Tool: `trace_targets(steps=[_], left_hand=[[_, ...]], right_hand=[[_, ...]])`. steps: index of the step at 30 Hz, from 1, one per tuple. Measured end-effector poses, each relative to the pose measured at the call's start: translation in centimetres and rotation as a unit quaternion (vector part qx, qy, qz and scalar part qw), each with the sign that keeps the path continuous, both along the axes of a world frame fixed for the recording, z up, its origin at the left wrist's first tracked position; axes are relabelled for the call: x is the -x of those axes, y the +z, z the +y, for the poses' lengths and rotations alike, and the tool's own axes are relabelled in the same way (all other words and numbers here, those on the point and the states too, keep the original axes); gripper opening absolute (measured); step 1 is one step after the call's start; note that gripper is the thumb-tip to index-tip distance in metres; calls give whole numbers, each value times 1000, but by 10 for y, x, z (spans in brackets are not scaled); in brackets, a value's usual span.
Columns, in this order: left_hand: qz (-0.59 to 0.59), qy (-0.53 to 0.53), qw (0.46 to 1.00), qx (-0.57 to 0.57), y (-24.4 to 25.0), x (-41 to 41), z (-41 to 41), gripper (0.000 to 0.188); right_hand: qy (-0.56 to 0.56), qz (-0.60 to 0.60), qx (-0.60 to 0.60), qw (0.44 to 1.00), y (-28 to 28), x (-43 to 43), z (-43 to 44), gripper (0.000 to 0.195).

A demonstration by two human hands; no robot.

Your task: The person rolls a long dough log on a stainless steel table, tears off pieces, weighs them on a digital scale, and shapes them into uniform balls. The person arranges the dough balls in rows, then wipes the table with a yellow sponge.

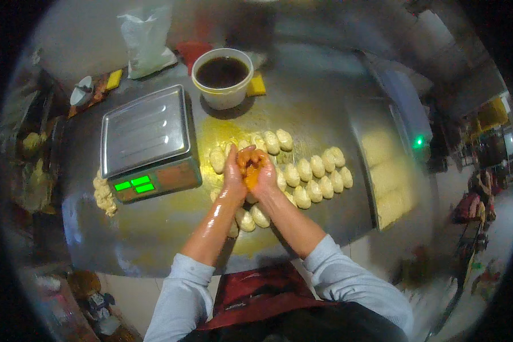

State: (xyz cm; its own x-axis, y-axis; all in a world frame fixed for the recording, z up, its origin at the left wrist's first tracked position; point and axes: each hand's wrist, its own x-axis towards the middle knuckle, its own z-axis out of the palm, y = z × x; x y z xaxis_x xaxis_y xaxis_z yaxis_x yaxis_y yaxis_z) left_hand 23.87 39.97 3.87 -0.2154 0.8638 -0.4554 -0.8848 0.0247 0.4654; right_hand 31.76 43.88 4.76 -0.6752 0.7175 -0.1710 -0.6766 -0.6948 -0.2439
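My left hand (234, 173) and my right hand (266, 171) are cupped together above a metal table, with orange-brown oily liquid (252, 175) pooled between the palms. Both hands and the left forearm shine wet. Beneath and around them lie several oval pale dough pieces (305, 169), set in rows; my hands and arms hide some of them. Beyond the hands stands a white plastic tub (223, 99) of dark liquid (222, 72). Yellow oily smears cover the metal around the dough.
A digital scale (147, 132) with a lit display stands at the left, with a dough lump (104, 194) beside it. At the right is a tray (370, 188) of pale dough slabs (389, 179). A white plastic bag (147, 42) and a small white bowl (82, 92) stand at the back left.
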Motion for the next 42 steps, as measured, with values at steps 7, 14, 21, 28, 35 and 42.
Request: trace_targets(steps=[7,14,21,28,35,42], left_hand=[[567,-253,767,-163,13,-142,15,62],[829,-245,502,24,-2,-66,-113,79],[884,-179,413,126,-38,-24,-109,73],[903,-252,311,157,-21,-47,-102,78],[886,-281,358,85,-33,-128,-65,83],[898,-269,320,135,-28,-83,-58,73]], right_hand=[[-142,-598,-579,536,-14,-173,70,44],[204,-436,-765,429,-25,-121,-36,73],[230,-307,-837,390,-29,-51,-7,62],[183,-594,-769,151,-12,-268,134,85],[166,-405,-838,325,-36,-197,18,87],[160,-491,-816,258,-29,-208,96,76]])
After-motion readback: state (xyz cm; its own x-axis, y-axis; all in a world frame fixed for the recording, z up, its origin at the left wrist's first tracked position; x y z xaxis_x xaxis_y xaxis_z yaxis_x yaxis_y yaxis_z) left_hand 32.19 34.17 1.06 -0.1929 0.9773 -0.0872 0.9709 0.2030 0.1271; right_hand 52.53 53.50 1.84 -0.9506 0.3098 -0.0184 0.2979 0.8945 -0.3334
